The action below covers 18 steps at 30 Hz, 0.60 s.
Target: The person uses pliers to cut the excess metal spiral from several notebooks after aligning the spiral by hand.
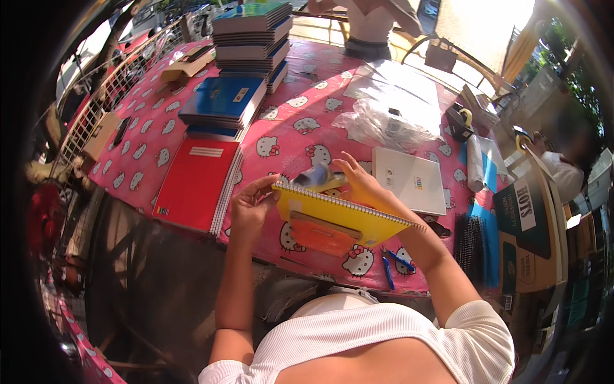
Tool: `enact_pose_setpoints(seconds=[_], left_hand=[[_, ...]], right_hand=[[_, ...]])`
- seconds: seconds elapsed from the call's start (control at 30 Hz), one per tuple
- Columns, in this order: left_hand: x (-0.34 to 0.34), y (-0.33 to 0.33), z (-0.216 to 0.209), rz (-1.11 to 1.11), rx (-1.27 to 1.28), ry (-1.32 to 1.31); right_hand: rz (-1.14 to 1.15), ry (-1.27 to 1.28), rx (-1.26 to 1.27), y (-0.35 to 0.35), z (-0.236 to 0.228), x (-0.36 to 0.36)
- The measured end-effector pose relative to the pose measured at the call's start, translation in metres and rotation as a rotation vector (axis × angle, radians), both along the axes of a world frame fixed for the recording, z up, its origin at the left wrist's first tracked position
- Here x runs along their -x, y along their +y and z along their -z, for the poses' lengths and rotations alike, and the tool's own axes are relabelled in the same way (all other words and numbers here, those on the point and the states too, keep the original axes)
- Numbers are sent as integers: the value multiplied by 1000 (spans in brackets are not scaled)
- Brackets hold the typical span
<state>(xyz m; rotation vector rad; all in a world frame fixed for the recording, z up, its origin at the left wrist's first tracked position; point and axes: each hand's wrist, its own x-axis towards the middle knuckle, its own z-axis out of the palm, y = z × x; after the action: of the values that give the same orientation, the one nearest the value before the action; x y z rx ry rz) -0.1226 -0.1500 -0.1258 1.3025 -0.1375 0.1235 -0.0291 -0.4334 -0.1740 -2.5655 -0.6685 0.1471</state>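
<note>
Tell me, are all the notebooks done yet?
Not yet, it seems. Stacks of notebooks at the far end look sorted. In hand now: the left hand holds a yellow notebook by its corner, while the right hand presses a small grey thing, too blurred to name, onto its spiral edge. Maybe left: the red notebook and the white one, lying flat.

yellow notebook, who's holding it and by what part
Left hand grips the yellow spiral notebook at its left corner; right hand rests on its spiral edge.
</note>
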Motion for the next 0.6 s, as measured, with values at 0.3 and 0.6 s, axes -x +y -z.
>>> enact_pose_setpoints(seconds=[0.3,0.6], left_hand=[[-17,24,15,68,-101,-180],[-38,10,19,382,278,14]], right_hand=[[647,-291,-110,-87,19,187],[996,-138,303,-33,67,269]])
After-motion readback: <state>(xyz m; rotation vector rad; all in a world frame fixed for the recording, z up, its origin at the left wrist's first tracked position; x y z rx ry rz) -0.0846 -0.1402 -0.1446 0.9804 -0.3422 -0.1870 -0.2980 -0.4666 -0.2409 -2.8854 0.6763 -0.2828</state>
